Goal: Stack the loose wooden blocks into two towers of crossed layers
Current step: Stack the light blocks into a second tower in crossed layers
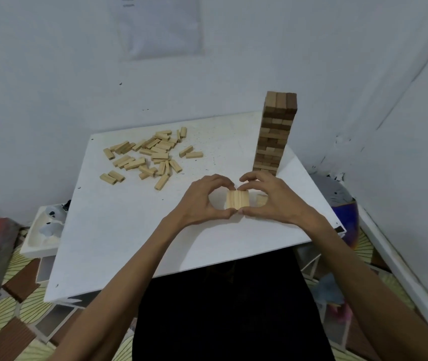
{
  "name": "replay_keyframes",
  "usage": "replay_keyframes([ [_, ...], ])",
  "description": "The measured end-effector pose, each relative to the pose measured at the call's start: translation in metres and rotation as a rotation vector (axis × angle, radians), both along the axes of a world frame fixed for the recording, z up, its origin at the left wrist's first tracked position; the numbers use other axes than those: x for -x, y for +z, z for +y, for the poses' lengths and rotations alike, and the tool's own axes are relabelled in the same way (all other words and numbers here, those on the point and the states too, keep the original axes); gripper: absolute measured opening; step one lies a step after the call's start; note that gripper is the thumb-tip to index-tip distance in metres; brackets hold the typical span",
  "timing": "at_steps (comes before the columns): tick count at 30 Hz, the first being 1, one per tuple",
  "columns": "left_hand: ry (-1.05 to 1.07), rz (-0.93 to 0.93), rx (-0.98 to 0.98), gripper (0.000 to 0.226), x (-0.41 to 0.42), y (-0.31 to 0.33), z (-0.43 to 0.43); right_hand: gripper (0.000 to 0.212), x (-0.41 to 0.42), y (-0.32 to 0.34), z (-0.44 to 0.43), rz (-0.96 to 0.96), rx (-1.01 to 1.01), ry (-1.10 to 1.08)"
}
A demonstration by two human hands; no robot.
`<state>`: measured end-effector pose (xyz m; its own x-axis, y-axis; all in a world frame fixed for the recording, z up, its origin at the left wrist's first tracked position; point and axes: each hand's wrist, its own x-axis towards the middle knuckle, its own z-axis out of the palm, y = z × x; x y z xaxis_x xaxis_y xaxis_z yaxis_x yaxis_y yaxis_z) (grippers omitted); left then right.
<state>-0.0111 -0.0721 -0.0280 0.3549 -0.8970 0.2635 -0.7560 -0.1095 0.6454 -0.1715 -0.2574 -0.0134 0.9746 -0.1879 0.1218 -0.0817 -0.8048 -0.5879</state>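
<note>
A tall tower of darker wooden blocks (275, 134) in crossed layers stands at the table's far right. A flat layer of pale blocks (237, 199) lies side by side near the table's middle. My left hand (202, 201) and my right hand (270, 199) pinch this layer between thumbs and fingertips from its near and far ends. One more pale block (261, 200) lies just right of it, under my right hand. A pile of several loose pale blocks (150, 155) is scattered at the far left of the table.
The white table (119, 230) sits in a corner between two white walls. A white tray (41, 235) sits low at the left. A blue and grey object (343, 204) lies beyond the right edge. Patterned floor shows below.
</note>
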Motion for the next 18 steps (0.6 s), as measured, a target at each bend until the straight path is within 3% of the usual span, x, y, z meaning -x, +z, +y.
replay_keyframes([
  [10, -0.099, 0.145, -0.067, 0.053, 0.023, -0.009, -0.058, 0.058, 0.043, -0.012, -0.040, 0.059, -0.085, -0.114],
  [18, -0.092, 0.096, -0.137, 0.057, 0.023, -0.020, -0.070, 0.059, 0.049, -0.021, -0.043, 0.061, -0.158, -0.141],
])
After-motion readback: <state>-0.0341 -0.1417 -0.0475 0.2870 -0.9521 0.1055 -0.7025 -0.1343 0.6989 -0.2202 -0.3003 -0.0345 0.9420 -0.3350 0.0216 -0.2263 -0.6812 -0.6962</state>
